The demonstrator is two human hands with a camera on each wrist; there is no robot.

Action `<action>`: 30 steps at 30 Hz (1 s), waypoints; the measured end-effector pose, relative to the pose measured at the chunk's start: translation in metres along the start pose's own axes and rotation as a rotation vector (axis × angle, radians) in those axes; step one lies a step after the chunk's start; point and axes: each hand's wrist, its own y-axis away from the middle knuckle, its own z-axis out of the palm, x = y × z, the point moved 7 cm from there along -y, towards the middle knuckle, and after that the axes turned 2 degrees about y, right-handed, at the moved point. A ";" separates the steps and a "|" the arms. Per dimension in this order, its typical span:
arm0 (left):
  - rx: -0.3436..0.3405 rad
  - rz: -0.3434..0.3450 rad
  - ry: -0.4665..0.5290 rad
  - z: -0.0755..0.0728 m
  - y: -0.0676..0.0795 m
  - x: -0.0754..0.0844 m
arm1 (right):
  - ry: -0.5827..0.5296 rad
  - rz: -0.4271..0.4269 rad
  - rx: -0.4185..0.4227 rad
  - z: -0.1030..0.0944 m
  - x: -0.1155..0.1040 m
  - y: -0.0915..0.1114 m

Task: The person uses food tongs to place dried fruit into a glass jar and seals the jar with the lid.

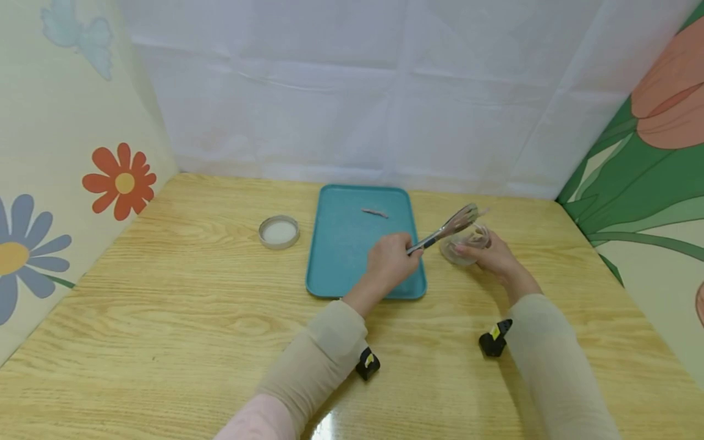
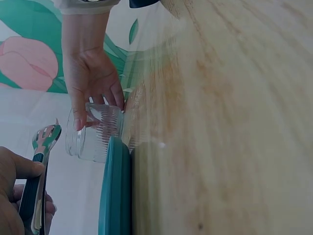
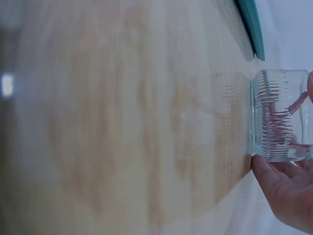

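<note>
My left hand (image 1: 392,260) grips metal tongs (image 1: 452,225) with dark handles, reaching over the tray's right side. The tongs' heads are above the glass jar, and a thin pinkish strip (image 1: 484,212) sticks out past their tips. My right hand (image 1: 499,260) holds the clear ribbed jar (image 1: 456,253) at its side, right of the tray. In the right wrist view, several reddish-brown strips (image 3: 275,120) lie inside the jar (image 3: 281,76). One similar strip (image 1: 374,212) lies on the teal tray (image 1: 346,256), toward its far end.
A round lid (image 1: 278,232) with a pale inside lies left of the tray on the wood-grain table (image 1: 165,318). White cloth (image 1: 330,91) hangs behind the table. Flower-printed panels (image 1: 660,165) stand at both sides.
</note>
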 end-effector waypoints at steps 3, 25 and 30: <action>0.001 0.007 -0.009 0.002 -0.001 0.002 | -0.006 -0.005 0.007 0.000 0.001 -0.001; 0.061 0.080 -0.067 0.000 0.001 0.010 | -0.041 -0.090 0.016 -0.001 0.007 -0.009; 0.044 0.082 -0.101 0.000 0.002 0.010 | -0.029 -0.081 0.007 0.000 0.002 -0.004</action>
